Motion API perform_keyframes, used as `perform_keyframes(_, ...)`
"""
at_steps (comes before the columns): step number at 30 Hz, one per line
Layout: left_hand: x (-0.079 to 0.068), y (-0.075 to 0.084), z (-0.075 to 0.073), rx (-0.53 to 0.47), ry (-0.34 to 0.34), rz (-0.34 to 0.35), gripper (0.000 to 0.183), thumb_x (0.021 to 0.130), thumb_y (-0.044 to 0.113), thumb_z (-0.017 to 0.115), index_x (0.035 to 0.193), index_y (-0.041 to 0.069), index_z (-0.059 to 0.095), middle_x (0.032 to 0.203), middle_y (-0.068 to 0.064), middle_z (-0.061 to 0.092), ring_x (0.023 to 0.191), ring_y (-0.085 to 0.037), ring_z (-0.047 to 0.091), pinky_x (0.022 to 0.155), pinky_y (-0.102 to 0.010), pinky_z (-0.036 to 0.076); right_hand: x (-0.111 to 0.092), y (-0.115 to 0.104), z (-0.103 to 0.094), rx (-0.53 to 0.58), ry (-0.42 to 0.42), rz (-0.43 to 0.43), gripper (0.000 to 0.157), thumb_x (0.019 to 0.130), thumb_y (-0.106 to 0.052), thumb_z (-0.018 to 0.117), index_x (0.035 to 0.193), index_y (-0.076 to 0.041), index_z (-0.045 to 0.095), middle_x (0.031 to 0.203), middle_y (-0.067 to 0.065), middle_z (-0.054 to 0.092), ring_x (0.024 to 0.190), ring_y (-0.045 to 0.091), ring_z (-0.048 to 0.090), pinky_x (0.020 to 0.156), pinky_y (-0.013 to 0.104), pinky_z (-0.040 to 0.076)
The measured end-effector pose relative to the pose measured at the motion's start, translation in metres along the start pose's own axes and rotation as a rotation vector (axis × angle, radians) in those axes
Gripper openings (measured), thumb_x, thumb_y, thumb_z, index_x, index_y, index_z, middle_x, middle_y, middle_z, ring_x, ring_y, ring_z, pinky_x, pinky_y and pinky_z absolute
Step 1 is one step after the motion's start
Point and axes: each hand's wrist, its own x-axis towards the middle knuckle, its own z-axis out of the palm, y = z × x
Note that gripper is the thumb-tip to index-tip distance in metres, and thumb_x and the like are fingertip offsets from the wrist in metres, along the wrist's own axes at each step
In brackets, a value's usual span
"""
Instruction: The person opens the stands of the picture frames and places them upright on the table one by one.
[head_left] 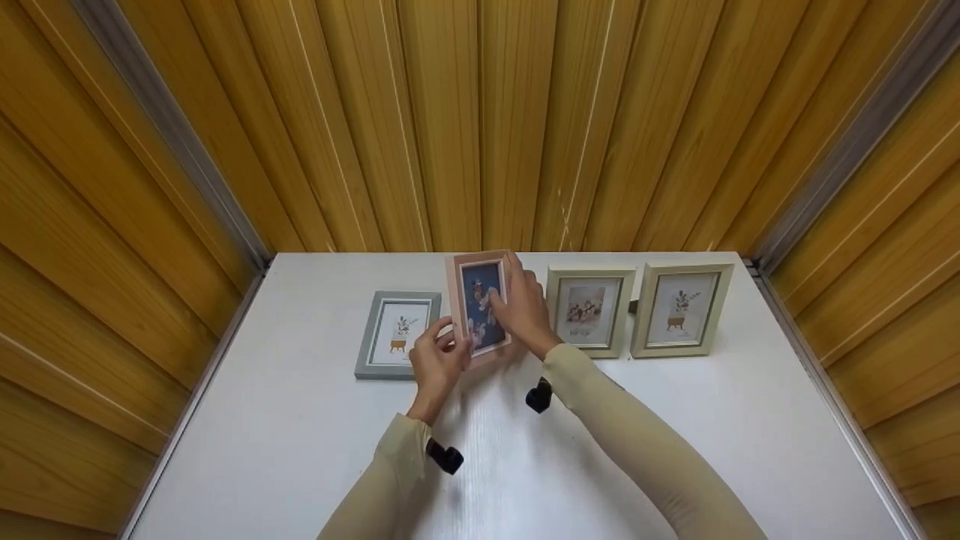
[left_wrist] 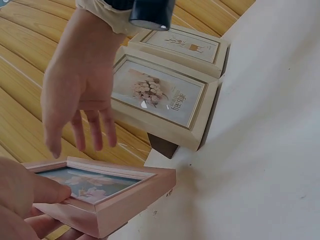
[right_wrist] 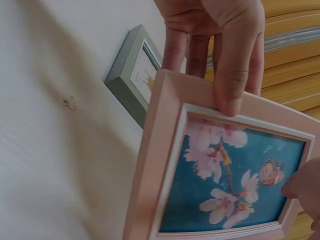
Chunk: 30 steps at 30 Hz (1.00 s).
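Observation:
A pink picture frame (head_left: 482, 307) with a blossom and butterfly picture is held up over the white table. My left hand (head_left: 439, 360) pinches its lower left corner. In the right wrist view, the left thumb (right_wrist: 231, 100) presses on the pink border, with the other fingers behind. My right hand (head_left: 523, 307) is at the frame's right side, its thumb over the picture. The left wrist view shows the right fingers (left_wrist: 92, 130) straight and spread, close to the frame's far edge. A grey-blue picture frame (head_left: 365, 352) with a plant picture is beside my left hand.
To the right stand two cream picture frames, one with a flower picture (head_left: 589, 311) and one with a plant picture (head_left: 681, 311). A dark support (left_wrist: 162, 145) props one from behind. Wood-look panels (head_left: 480, 127) rise behind the white table (head_left: 247, 450).

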Motion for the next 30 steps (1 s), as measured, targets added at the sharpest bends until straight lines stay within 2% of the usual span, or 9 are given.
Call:
perform_keyframes(5, 0.002, 0.000, 0.003, -0.031, -0.001, 0.021, 0.043, 0.085, -0.002, 0.077, 0.128, 0.000, 0.068, 0.107, -0.021, 0.075, 0.090, -0.030, 0.076, 0.067, -0.036, 0.062, 0.006, -0.025, -0.009, -0.014, -0.069, -0.051, 0.078, 0.100, -0.036, 0.067, 0.164, -0.021, 0.024, 0.148, 0.023, 0.047, 0.129, 0.039, 0.053, 0.102, 0.057, 0.048)
perform_keyframes(10, 0.001, 0.002, 0.009, -0.027, 0.008, 0.040, 0.044, 0.085, -0.001, 0.078, 0.128, 0.000, 0.069, 0.107, -0.021, 0.075, 0.091, -0.030, 0.076, 0.071, -0.037, 0.062, 0.011, -0.043, -0.009, -0.031, -0.126, -0.098, 0.077, 0.100, -0.040, 0.067, 0.164, -0.024, 0.026, 0.154, 0.020, 0.043, 0.133, 0.040, 0.052, 0.102, 0.059, 0.047)
perform_keyframes(14, 0.000, 0.003, 0.013, 0.013, 0.023, 0.052, 0.043, 0.085, 0.000, 0.078, 0.127, 0.001, 0.070, 0.106, -0.019, 0.076, 0.091, -0.028, 0.077, 0.074, -0.037, 0.062, 0.012, -0.050, -0.006, -0.050, -0.121, -0.150, 0.074, 0.100, -0.037, 0.067, 0.162, -0.021, 0.031, 0.146, 0.017, 0.050, 0.126, 0.036, 0.057, 0.097, 0.057, 0.051)
perform_keyframes(18, -0.001, 0.003, 0.016, 0.046, 0.028, 0.053, 0.045, 0.085, 0.001, 0.078, 0.128, 0.000, 0.069, 0.107, -0.019, 0.076, 0.092, -0.027, 0.076, 0.075, -0.036, 0.062, 0.012, -0.052, -0.003, -0.082, -0.115, -0.177, 0.069, 0.100, -0.034, 0.068, 0.159, -0.017, 0.036, 0.145, 0.017, 0.053, 0.127, 0.035, 0.057, 0.098, 0.055, 0.052)
perform_keyframes(24, -0.002, 0.002, 0.019, 0.047, 0.027, 0.045, 0.045, 0.085, 0.000, 0.078, 0.129, -0.001, 0.069, 0.111, -0.020, 0.075, 0.095, -0.027, 0.076, 0.077, -0.034, 0.061, 0.012, -0.056, 0.000, -0.105, -0.109, -0.170, 0.063, 0.100, -0.027, 0.068, 0.156, -0.013, 0.042, 0.145, 0.021, 0.053, 0.121, 0.038, 0.061, 0.097, 0.053, 0.053)
perform_keyframes(30, -0.003, 0.002, 0.019, 0.015, 0.025, 0.086, 0.043, 0.083, -0.003, 0.078, 0.125, -0.003, 0.070, 0.108, -0.022, 0.075, 0.093, -0.028, 0.076, 0.075, -0.033, 0.061, 0.012, -0.055, 0.003, -0.105, -0.091, -0.156, 0.058, 0.100, -0.018, 0.067, 0.153, -0.012, 0.045, 0.141, 0.020, 0.055, 0.113, 0.036, 0.063, 0.091, 0.051, 0.055)
